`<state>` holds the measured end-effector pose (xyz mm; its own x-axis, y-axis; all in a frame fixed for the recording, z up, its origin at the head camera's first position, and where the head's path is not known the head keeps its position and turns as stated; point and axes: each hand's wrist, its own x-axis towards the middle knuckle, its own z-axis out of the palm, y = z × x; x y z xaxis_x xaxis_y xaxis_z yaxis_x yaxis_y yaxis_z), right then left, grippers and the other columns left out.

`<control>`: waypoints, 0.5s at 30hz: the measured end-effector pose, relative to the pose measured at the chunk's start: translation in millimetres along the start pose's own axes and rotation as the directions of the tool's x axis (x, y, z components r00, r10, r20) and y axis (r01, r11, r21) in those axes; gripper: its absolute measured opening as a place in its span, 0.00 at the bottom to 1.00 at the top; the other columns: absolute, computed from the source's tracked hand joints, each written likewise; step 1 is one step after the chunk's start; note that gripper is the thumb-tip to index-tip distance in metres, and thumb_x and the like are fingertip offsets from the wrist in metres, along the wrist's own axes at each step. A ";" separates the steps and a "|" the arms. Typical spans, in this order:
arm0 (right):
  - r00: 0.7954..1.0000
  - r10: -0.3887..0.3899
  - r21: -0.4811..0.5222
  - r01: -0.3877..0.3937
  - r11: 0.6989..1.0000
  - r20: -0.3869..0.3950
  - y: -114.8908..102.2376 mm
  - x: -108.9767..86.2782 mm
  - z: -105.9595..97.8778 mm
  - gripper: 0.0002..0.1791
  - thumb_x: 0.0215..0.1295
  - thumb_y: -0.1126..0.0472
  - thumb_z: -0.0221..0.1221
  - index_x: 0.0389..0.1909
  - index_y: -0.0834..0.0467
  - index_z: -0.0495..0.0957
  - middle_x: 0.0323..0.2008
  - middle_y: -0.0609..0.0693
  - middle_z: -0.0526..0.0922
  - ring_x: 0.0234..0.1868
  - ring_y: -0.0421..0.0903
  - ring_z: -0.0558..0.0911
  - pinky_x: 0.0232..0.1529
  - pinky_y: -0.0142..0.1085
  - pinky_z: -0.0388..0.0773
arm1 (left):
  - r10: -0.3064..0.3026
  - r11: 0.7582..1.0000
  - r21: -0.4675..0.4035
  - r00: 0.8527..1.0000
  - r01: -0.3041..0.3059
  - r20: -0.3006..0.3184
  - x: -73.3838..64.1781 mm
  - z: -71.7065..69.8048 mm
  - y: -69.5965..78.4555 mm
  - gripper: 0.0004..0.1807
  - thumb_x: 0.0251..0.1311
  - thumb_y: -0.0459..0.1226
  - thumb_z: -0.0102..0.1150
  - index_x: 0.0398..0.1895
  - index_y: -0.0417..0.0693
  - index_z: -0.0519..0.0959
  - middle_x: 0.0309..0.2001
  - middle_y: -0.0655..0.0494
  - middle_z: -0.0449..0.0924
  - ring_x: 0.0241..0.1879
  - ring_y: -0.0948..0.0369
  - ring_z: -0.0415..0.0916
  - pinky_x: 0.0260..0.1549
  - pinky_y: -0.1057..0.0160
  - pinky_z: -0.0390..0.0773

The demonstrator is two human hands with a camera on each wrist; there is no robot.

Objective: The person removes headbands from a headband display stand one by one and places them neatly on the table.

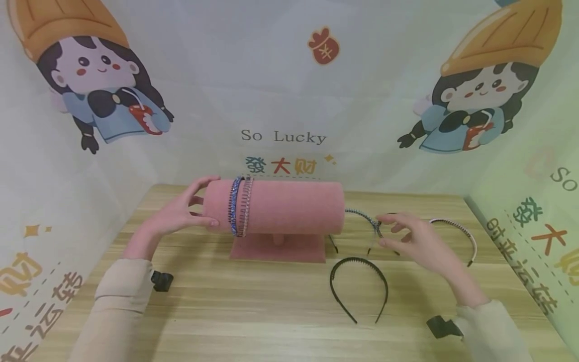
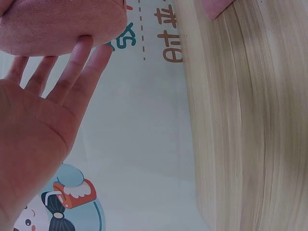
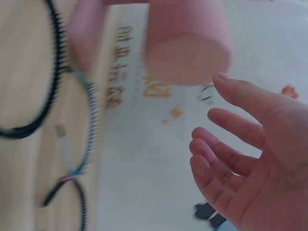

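A pink padded headband display roll (image 1: 294, 206) lies crosswise on its stand. My left hand (image 1: 178, 213) holds its left end, thumb at the front and fingers round the far side. The left wrist view shows those fingers (image 2: 77, 62) extended against the roll. Near that end, a glittery blue headband (image 1: 233, 206) and a clear toothed headband (image 1: 245, 211) sit side by side round the roll. My right hand (image 1: 422, 244) hovers right of the roll, holding nothing, its fingers loosely bent. Below it lie a light blue toothed headband (image 3: 92, 115) and a dark headband (image 3: 83, 204), overlapping.
A black toothed headband (image 1: 359, 260) lies in front of the stand on the wooden table (image 1: 253, 311). Farther right is a white-and-dark headband (image 1: 461, 229). A printed cloth backdrop (image 1: 280, 90) encloses the back and sides.
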<state>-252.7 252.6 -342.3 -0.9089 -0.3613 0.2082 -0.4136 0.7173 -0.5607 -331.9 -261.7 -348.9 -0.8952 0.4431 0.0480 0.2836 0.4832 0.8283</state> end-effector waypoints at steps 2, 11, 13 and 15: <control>1.000 0.000 -0.005 0.000 1.000 -0.013 -10.3 7.4 -5.5 0.26 0.64 0.57 0.65 0.62 0.57 0.76 0.59 0.57 0.81 0.50 0.52 0.81 0.41 0.34 0.83 | -0.002 1.000 -0.002 1.000 0.002 0.000 0.0 -0.2 0.4 0.52 0.54 0.39 0.72 0.77 0.66 0.48 0.73 0.52 0.54 0.60 0.48 0.67 0.52 0.53 0.81; 1.000 -0.009 -0.021 0.009 1.000 -0.029 -54.1 40.2 -17.4 0.25 0.67 0.55 0.63 0.64 0.56 0.75 0.60 0.56 0.80 0.53 0.53 0.80 0.49 0.48 0.83 | -0.008 1.000 0.000 1.000 0.008 -0.004 -1.0 -0.7 0.6 0.53 0.54 0.38 0.73 0.77 0.63 0.48 0.74 0.52 0.53 0.61 0.46 0.68 0.50 0.55 0.81; 0.999 -0.016 -0.019 0.015 1.000 -0.028 -61.5 47.4 -17.1 0.25 0.67 0.55 0.63 0.64 0.54 0.75 0.61 0.55 0.80 0.54 0.53 0.80 0.50 0.47 0.83 | -0.011 1.000 -0.002 1.000 0.011 -0.005 -1.4 -0.7 0.6 0.53 0.54 0.38 0.73 0.77 0.65 0.49 0.74 0.52 0.53 0.61 0.46 0.68 0.49 0.55 0.82; 0.999 -0.024 -0.014 0.023 1.000 -0.029 -68.3 54.3 -15.8 0.25 0.66 0.55 0.63 0.64 0.53 0.75 0.61 0.54 0.80 0.55 0.53 0.80 0.51 0.47 0.82 | -0.011 1.000 -0.005 1.000 0.011 -0.006 -1.8 -0.9 0.9 0.53 0.54 0.38 0.73 0.77 0.65 0.49 0.74 0.52 0.53 0.61 0.46 0.68 0.49 0.55 0.82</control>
<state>-274.6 193.3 -280.0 -0.9001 -0.3606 0.2446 -0.4353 0.7168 -0.5448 -330.3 -262.8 -347.8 -0.9002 0.4334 0.0422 0.2723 0.4846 0.8313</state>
